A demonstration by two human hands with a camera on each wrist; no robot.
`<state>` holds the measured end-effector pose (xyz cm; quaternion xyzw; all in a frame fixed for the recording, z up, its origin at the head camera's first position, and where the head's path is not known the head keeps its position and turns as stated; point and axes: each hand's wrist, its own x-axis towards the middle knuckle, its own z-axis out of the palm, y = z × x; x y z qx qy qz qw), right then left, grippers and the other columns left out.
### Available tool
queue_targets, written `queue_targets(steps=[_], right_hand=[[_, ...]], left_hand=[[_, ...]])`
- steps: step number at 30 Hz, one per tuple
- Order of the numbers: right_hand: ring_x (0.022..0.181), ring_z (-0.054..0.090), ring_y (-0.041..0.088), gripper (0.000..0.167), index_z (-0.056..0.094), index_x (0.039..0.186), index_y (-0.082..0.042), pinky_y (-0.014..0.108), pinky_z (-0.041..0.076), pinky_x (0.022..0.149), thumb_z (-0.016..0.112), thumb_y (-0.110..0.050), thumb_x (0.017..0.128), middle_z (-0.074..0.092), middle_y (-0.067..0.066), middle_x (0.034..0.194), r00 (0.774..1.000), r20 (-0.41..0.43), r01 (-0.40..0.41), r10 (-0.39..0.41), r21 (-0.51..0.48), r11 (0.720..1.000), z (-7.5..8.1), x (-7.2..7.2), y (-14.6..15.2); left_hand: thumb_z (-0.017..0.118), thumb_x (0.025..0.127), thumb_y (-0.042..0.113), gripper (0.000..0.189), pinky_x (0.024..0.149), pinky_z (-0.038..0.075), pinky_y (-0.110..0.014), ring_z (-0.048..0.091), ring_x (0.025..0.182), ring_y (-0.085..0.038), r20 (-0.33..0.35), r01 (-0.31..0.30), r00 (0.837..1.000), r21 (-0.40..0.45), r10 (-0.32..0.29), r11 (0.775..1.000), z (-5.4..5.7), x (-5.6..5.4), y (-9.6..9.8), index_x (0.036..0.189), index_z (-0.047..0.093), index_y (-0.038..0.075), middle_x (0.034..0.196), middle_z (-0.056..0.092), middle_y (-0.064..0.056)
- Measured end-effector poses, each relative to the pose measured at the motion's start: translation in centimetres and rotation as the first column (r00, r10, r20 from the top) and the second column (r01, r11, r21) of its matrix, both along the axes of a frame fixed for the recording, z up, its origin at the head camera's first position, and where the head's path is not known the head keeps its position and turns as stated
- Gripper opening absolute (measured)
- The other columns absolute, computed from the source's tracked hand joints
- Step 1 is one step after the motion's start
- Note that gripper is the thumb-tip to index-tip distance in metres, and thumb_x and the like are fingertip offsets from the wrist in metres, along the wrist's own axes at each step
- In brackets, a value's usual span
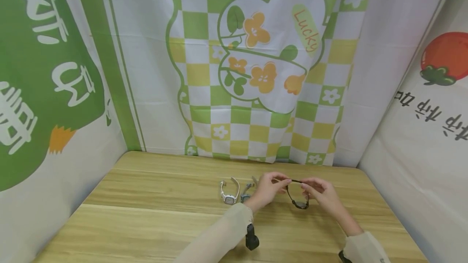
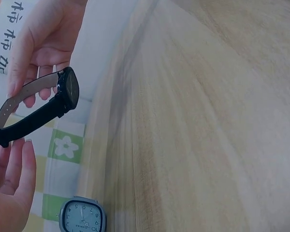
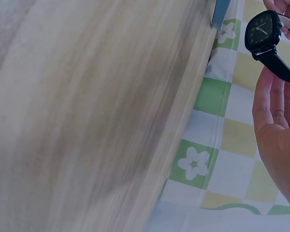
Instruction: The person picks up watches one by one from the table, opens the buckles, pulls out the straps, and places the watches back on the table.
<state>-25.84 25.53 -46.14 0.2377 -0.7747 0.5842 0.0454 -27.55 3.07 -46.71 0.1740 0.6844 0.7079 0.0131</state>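
Note:
A black wristwatch [image 1: 301, 205] hangs above the table, its strap bent into a loop and its dial at the bottom. My left hand [image 1: 268, 190] pinches the strap near its joined ends. On the other side, my right hand [image 1: 323, 194] holds the strap between thumb and fingers. The left wrist view shows the strap's brown-grey inner side [image 2: 41, 84] with its small holes. In the right wrist view the square dark dial [image 3: 262, 30] is visible. A blue-grey watch [image 1: 245, 198] stands on the table, partly hidden behind my left hand.
To the left of the blue-grey watch, a white watch [image 1: 229, 199] rests on the wooden table [image 1: 153, 222]. A checked green and yellow curtain [image 1: 256, 133] hangs along the table's back edge, and printed cloth [image 1: 420, 161] borders the right side.

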Motion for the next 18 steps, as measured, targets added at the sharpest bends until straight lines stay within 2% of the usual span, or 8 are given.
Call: queue_targets(steps=[6,11,16,18], right_hand=[[0.080,0.072,0.012,0.027,0.061,0.123,0.021,0.031,0.064,0.069,0.060,0.000,0.106,0.073,-0.012,0.094,1.000,0.004,0.025,-0.025,0.018,1.000,-0.08,0.19,0.22],[0.080,0.071,0.012,0.031,0.057,0.125,0.024,0.030,0.064,0.069,0.059,-0.002,0.107,0.073,-0.014,0.096,0.999,0.015,0.040,-0.041,0.027,0.999,-0.15,0.27,0.47],[0.080,0.071,0.011,0.033,0.057,0.127,0.023,0.032,0.064,0.070,0.059,-0.004,0.108,0.072,-0.013,0.096,0.998,0.039,0.053,-0.055,0.038,0.998,-0.13,0.28,0.46],[0.081,0.072,0.013,0.034,0.057,0.128,0.022,0.033,0.064,0.071,0.059,-0.006,0.108,0.072,-0.012,0.095,0.996,0.055,0.062,-0.065,0.048,0.997,-0.11,0.20,0.43]], left_hand=[[0.074,0.100,0.010,0.018,0.077,0.065,-0.039,0.075,0.082,-0.024,-0.003,0.001,1.000,0.001,-0.001,1.000,-0.14,-0.20,-0.05,0.108,0.076,-0.005,0.100,0.075,-0.015],[0.072,0.101,0.009,0.018,0.076,0.065,-0.039,0.076,0.084,-0.032,-0.024,0.004,1.000,-0.012,-0.005,1.000,-0.14,-0.17,-0.21,0.109,0.076,-0.007,0.104,0.074,-0.023],[0.072,0.101,0.009,0.017,0.073,0.065,-0.032,0.076,0.081,-0.026,-0.014,0.004,1.000,-0.042,-0.004,0.999,-0.21,-0.14,-0.15,0.107,0.076,-0.006,0.101,0.075,-0.020],[0.072,0.101,0.010,0.018,0.073,0.065,-0.034,0.075,0.081,-0.027,-0.001,0.006,1.000,-0.057,-0.006,0.998,-0.19,-0.21,-0.08,0.107,0.077,-0.006,0.100,0.075,-0.018]])
